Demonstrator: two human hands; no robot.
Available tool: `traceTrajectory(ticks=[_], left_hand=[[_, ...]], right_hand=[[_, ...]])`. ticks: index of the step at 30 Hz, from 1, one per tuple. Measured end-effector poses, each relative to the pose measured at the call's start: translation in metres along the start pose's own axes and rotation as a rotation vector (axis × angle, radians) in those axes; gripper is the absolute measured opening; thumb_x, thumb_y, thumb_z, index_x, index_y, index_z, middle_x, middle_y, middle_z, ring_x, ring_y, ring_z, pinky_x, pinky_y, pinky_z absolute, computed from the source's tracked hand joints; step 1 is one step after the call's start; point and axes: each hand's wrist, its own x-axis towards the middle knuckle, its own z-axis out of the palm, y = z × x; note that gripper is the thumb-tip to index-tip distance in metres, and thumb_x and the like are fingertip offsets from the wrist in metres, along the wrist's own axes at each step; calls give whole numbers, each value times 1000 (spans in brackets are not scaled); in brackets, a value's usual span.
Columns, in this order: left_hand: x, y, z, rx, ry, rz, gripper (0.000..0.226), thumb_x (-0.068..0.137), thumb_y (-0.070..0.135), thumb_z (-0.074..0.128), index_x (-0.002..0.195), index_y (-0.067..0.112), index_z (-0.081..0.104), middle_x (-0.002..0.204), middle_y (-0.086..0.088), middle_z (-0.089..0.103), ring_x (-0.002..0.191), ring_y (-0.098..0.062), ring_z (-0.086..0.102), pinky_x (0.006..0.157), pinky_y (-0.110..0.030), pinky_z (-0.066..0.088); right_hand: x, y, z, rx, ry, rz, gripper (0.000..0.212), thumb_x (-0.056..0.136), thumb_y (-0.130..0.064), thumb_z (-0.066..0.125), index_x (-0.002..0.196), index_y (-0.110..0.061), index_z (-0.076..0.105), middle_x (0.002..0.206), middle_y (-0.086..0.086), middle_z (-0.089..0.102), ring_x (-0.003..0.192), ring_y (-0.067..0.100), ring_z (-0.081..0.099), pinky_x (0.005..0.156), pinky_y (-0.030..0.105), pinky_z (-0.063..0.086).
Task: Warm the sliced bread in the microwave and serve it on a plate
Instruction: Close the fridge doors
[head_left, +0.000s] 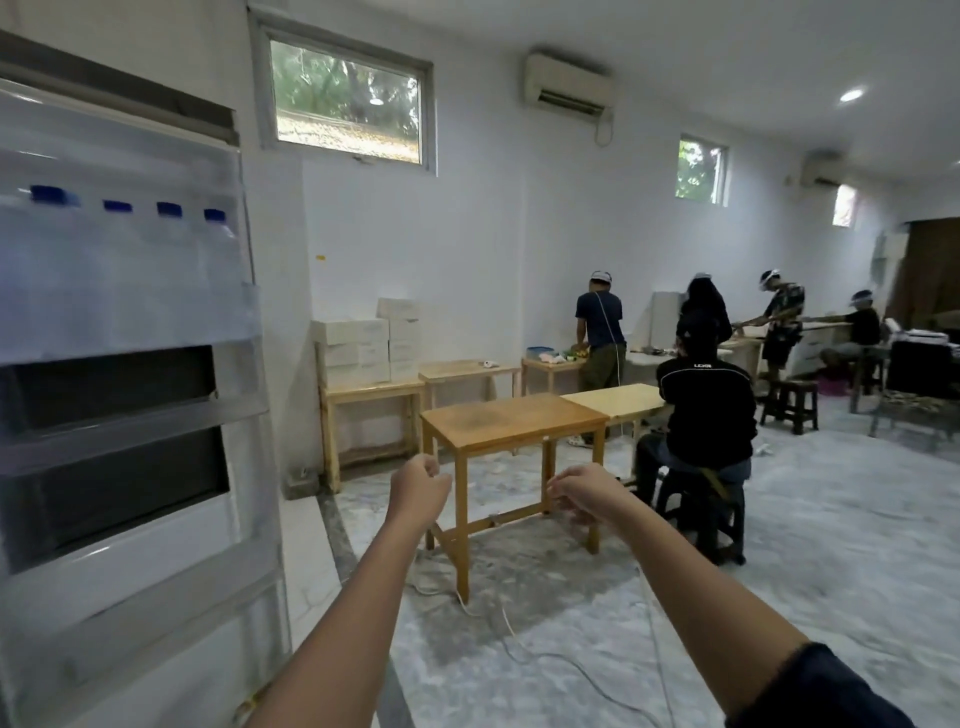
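Both my hands hang bare in mid-frame, fingers curled in, holding nothing; no bread, microwave or plate shows anywhere in my view.

My left hand (418, 488) is a loose fist and my right hand (582, 491) has its fingers bent downward, the two well apart, forearms reaching in from the bottom edge. Just beyond them stands one brown wooden table (511, 415) with a flat square top, a paler table (615, 400) butted against it. At the left edge an open fridge door (130, 332) carries four blue-capped bottles (169, 208) on clear plastic shelves. White cartons (358, 348) are stacked on a bench by the white wall. I count five people at the centre right, one seated person (704, 410) nearest. The floor is mottled grey, with white cable (498, 618) trailing across it.
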Motion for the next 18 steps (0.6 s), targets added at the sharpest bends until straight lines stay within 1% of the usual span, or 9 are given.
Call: traceTrajectory(ticks=[2,3,4,5,7,9,11,14,18], left_hand=[[42,1,14,-2,13,3,10,91,16,51,100,20,52,110,-5,52,94,-20,51,78,-32,42],[62,1,20,-7,23,6,7,91,15,51,92,22,49,106,-3,50,88,-20,51,76,-33,43],[81,0,25,-8,25,3,8,91,16,51,93,22,48,106,-2,50,86,-20,52,74,-32,43],[98,-1,29,-1,23,-1,11,91,16,51,102,20,51,109,-4,52,88,-20,54,73,-31,42],[134,-9,32,25,33,-20,32,92,17,51,124,12,51,125,-7,53,104,-22,55,78,-29,43],[172,-20,29,45,56,-41,42,92,15,50,133,8,45,136,-9,49,116,-23,52,83,-28,42],[212,-34,24,77,81,-59,43,92,14,50,134,7,44,138,-11,48,117,-24,51,83,-28,42],[273,-57,14,116,102,-82,43,92,12,49,134,5,43,137,-12,49,113,-27,55,79,-30,44],[358,-79,-7,175,120,-65,41,91,12,50,131,4,48,134,-12,53,101,-20,57,79,-27,44]], right_hand=[[44,-5,-12,-16,3,-20,19,92,-12,52,103,-4,65,87,1,60,76,11,56,58,20,43],[66,-6,-16,-9,7,-28,17,93,-12,52,101,-4,65,92,3,61,78,10,56,58,20,43],[89,-7,-19,4,1,-27,16,93,-12,52,100,-5,65,97,5,62,80,12,57,59,21,43],[112,-8,-19,12,-9,-22,17,93,-12,52,101,-4,64,101,7,62,84,14,57,62,22,45],[156,-10,-13,9,-32,-6,20,92,-12,53,105,-1,63,105,9,61,89,18,58,71,27,48],[199,-14,1,-3,-62,-4,19,92,-14,53,104,-3,64,109,10,62,96,21,59,77,33,48],[243,-21,20,-24,-97,-10,19,92,-15,52,103,-5,64,111,10,63,101,22,60,78,34,47],[306,-34,51,-85,-148,-36,18,92,-18,52,100,-9,64,108,5,63,98,19,59,82,35,48],[389,-63,84,-110,-190,-70,9,92,-21,52,89,-20,60,99,0,62,93,14,59,83,33,49]])
